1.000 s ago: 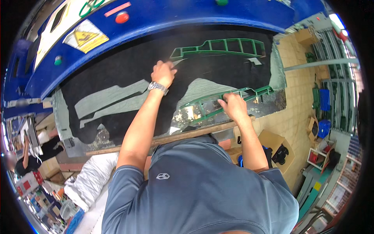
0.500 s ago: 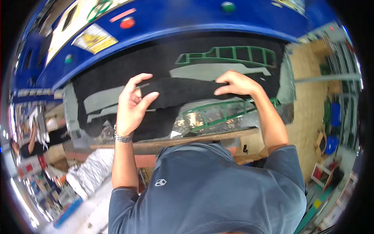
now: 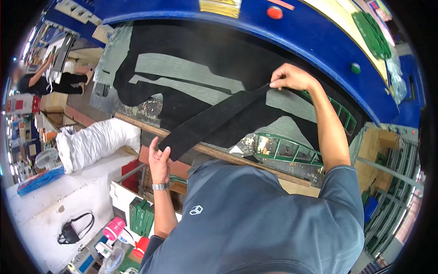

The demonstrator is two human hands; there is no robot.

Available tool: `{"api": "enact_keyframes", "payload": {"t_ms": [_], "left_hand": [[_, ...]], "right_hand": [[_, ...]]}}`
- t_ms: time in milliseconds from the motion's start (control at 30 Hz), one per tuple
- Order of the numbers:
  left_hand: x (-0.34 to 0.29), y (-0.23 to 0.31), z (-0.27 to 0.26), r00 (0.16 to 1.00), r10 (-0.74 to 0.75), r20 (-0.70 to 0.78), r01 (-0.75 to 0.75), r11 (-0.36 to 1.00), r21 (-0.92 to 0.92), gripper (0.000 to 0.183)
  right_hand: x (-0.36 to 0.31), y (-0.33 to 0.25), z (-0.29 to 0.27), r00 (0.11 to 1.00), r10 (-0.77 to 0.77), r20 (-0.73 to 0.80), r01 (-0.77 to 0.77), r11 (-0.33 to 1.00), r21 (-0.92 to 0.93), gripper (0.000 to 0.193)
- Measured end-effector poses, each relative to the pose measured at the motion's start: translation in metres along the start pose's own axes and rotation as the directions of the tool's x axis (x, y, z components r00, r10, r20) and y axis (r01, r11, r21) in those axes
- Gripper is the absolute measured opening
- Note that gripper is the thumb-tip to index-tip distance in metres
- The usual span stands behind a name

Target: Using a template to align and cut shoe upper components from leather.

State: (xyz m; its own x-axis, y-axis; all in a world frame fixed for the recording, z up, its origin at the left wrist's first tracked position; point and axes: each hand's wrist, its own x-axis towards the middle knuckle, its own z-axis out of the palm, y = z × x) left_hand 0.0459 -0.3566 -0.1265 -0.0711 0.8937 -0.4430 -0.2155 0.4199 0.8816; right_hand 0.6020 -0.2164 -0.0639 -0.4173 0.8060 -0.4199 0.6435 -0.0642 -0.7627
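Stretched diagonally between my hands is a long black strip of leather-like material (image 3: 200,119). My left hand (image 3: 159,163) grips its lower end between thumb and fingers, over the table's near edge. The upper end is pinched in my right hand (image 3: 292,78). Beneath the strip a large black sheet (image 3: 182,39) lies spread out, with long cut-out gaps that show a grey surface (image 3: 173,66). A green ladder-like cutting die (image 3: 294,152) rests at the near right, and another green die (image 3: 344,119) lies partly behind my right forearm.
A blue machine beam (image 3: 246,20) with a red button (image 3: 274,12) runs along the far side. A wooden bar (image 3: 228,158) edges the table in front of me. White rolled material (image 3: 98,139) lies at left, and a person (image 3: 45,80) is at far left.
My left hand has come down and toward me with one end of the strip, while my right hand holds the other end farther up. The view has turned left, showing more of the left side.
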Motion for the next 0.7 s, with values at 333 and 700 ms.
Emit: {"api": "enact_keyframes", "payload": {"t_ms": [333,700], "left_hand": [[-0.013,-0.063,-0.058,0.968,-0.245,-0.056,0.244,0.970,-0.014,0.052],[0.061,0.002,0.066,0.940,0.139,0.312,-0.276,0.846,0.455,0.033]], "right_hand": [[0.098,0.018,0.016,0.851,-0.168,-0.497,-0.139,0.841,-0.524,0.022],[-0.160,0.115,0.036,0.798,0.037,-0.601,-0.411,0.764,-0.498,0.067]]}}
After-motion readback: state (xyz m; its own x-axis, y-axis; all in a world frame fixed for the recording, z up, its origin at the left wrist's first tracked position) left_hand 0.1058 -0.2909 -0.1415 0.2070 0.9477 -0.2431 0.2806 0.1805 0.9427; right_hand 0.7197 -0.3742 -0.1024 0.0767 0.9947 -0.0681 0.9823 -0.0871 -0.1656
